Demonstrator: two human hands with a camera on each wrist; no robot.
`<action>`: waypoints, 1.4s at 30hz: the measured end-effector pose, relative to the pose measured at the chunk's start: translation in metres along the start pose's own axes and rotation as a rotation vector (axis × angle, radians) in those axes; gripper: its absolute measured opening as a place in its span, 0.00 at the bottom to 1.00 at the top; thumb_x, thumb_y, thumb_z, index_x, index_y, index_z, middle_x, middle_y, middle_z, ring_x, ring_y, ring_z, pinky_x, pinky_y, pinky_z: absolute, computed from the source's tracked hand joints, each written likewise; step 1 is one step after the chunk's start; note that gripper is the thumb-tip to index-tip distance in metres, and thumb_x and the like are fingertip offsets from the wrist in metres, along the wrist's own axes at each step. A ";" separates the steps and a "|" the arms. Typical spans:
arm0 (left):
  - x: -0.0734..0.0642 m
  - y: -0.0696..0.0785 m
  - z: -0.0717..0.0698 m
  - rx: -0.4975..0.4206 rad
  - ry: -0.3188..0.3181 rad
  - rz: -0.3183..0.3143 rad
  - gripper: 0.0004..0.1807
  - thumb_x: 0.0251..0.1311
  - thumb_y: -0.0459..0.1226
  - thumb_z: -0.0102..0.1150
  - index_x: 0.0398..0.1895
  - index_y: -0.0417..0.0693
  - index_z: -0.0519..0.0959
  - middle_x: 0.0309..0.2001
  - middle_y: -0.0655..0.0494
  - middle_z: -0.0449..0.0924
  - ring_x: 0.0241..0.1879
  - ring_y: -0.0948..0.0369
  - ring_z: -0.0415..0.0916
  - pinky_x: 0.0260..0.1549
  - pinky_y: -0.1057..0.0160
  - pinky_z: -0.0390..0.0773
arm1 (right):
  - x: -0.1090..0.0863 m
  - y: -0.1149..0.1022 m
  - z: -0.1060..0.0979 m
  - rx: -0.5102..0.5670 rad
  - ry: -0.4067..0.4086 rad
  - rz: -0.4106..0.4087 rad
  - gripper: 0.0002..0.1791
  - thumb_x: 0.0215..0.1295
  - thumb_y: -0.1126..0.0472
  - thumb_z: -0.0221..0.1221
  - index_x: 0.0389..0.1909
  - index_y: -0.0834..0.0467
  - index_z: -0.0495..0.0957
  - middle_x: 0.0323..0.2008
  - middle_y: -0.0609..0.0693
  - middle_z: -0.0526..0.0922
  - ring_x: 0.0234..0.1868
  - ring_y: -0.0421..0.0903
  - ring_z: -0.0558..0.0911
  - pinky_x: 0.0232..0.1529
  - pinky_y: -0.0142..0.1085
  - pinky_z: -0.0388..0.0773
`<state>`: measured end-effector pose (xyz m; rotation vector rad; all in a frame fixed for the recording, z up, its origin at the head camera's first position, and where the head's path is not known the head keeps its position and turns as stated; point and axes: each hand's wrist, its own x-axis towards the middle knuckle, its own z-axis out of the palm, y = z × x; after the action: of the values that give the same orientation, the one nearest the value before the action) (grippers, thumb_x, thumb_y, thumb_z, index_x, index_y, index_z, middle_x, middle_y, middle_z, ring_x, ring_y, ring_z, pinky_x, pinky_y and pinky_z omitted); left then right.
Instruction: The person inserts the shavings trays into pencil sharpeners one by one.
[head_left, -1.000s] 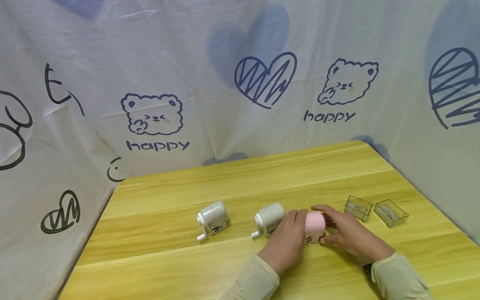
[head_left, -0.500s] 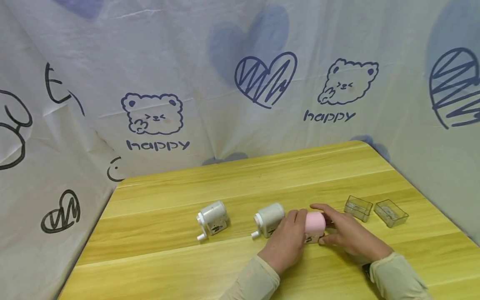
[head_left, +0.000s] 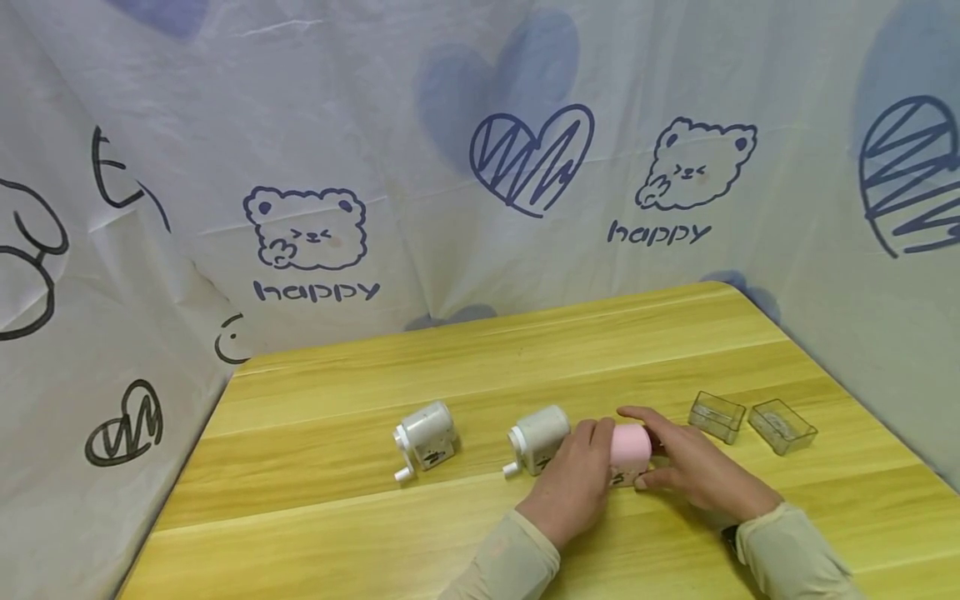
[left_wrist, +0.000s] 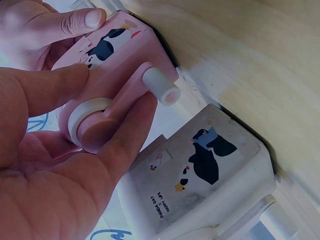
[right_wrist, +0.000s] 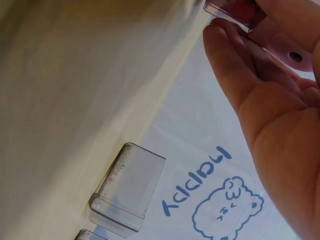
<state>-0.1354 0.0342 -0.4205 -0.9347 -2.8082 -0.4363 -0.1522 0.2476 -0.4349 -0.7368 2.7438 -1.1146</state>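
Observation:
A pink crank pencil sharpener (head_left: 630,445) stands on the table between both hands. My left hand (head_left: 572,483) grips its crank side, thumb on the printed front; one finger lies by the crank handle (left_wrist: 161,86) in the left wrist view. From the other side my right hand (head_left: 701,468) holds the sharpener's rear end, its thumb along the front face. A clear shavings drawer (right_wrist: 231,11) shows at the base there in the right wrist view, partly hidden by the fingers. Close to the left hand stands a grey-white pencil sharpener (head_left: 543,435) with a panda print.
Another grey-white pencil sharpener (head_left: 427,435) stands farther left, crank toward the front. Right of the hands lie two loose clear drawers, one nearer (head_left: 716,417) and one farther right (head_left: 782,425). A printed white cloth (head_left: 420,208) hangs around the wooden table (head_left: 315,500).
My right hand has shifted slightly left, its thumb closer against the pink sharpener. The left hand and the other things have stayed in place.

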 end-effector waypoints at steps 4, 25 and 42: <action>0.000 0.000 0.001 0.001 0.003 0.005 0.28 0.68 0.34 0.66 0.67 0.39 0.67 0.55 0.46 0.77 0.51 0.58 0.80 0.52 0.68 0.80 | 0.000 0.000 0.000 0.008 -0.008 -0.001 0.48 0.57 0.65 0.75 0.75 0.63 0.61 0.56 0.59 0.83 0.52 0.51 0.85 0.50 0.43 0.83; 0.007 0.014 0.014 -0.002 0.115 -0.028 0.26 0.62 0.29 0.67 0.63 0.38 0.70 0.50 0.47 0.78 0.45 0.58 0.80 0.41 0.69 0.83 | -0.019 0.006 -0.026 -0.046 0.122 0.026 0.36 0.61 0.72 0.70 0.69 0.67 0.68 0.61 0.66 0.78 0.55 0.62 0.82 0.54 0.51 0.82; 0.047 0.006 0.021 0.091 0.121 0.008 0.25 0.64 0.27 0.63 0.63 0.38 0.68 0.51 0.47 0.76 0.43 0.55 0.79 0.40 0.68 0.82 | -0.028 0.035 -0.042 -0.249 0.380 0.170 0.34 0.63 0.64 0.69 0.66 0.74 0.69 0.60 0.78 0.73 0.60 0.77 0.68 0.61 0.71 0.55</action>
<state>-0.1705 0.0717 -0.4279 -0.8705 -2.6901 -0.3480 -0.1526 0.3090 -0.4307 -0.3268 3.2322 -0.9739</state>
